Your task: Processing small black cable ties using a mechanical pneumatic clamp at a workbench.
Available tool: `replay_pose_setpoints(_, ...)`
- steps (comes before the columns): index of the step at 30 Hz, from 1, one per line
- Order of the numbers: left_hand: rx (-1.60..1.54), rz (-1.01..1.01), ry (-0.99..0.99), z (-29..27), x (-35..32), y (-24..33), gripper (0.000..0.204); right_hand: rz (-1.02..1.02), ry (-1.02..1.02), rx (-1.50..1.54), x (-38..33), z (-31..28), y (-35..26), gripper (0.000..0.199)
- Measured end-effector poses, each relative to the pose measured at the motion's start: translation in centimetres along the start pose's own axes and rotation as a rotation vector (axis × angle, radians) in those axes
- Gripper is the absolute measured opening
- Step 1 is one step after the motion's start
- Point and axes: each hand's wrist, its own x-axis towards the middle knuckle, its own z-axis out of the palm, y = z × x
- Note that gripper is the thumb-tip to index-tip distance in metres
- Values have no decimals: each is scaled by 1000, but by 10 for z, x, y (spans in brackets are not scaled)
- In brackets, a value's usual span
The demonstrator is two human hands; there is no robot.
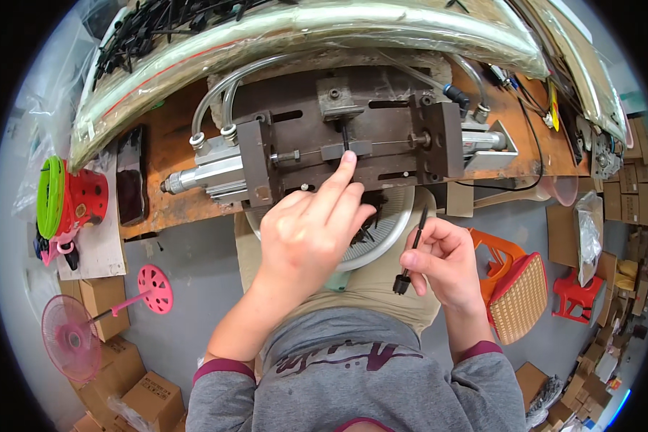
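My left hand (306,230) reaches over the front of a dark metal fixture (295,101), its index finger stretched out and the other fingers loosely bent. That fingertip rests at a small grey block (331,152) in the middle, against the lower end of a thin black rod (345,133). The finger partly hides the contact. My right hand (446,263) pinches a slim black plastic rod (415,245) between thumb and fingers. The rod stands nearly upright, with its wider toothed end (402,284) pointing down.
Pneumatic cylinders (219,175) with clear hoses flank the fixture on the wooden bench (169,198). A white basket (389,248) with black pieces sits below my left hand. A phone (131,176) and a red container (86,198) lie left; an orange chair (515,288) stands right.
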Motion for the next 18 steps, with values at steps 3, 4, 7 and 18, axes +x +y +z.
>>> replay_pose_setpoints(3,-419,-22,-22,-14,-12,1,33,-70,23,-30,4,2,-1,16)
replay_pose_setpoints(4,-592,2,-26,-21,-12,6,38,-82,28,-27,6,4,-2,16)
replay_pose_setpoints(7,-642,96,-100,-31,-12,21,39,-103,-18,-15,11,13,-1,13)
replay_pose_setpoints(18,-616,112,-6,-35,-24,22,30,-198,-81,2,25,23,-20,26)
